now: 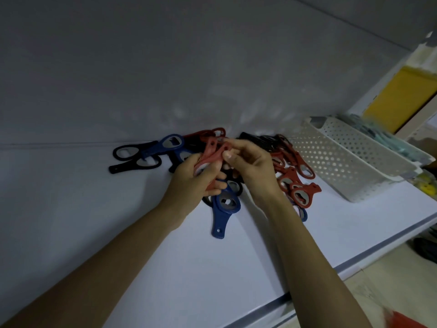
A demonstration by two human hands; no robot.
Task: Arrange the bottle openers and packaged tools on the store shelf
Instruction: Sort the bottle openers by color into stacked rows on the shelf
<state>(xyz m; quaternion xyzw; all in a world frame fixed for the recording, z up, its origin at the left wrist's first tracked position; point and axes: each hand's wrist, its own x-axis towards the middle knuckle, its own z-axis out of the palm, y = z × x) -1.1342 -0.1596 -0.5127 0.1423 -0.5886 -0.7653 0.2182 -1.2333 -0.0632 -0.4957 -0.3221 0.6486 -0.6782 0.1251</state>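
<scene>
White laminate forms the shelf (89, 209), the largest surface, which carries everything. On it lies a white perforated basket (343, 162), taken here as the reference. Just left of the basket, the bottle openers (296, 185) lie in a loose heap of red, blue and black, not yet sorted. I work over that heap. My left hand (196, 178) is curled round a stack of red openers (210, 157), which I judge is to gather one colour together. My right hand (250, 162) pinches the handle ends of the same stack between thumb and fingertips, probably to square them. A blue opener (223, 209) lies flat below my hands, further left of the basket. I cannot tell how many openers the stack holds, because my fingers cover it, and the openers under both hands are hidden. Behind the basket, blurred teal items (378, 133) may be the packaged tools, but this cannot be confirmed. The frame edge cuts off whatever lies right of the basket.
</scene>
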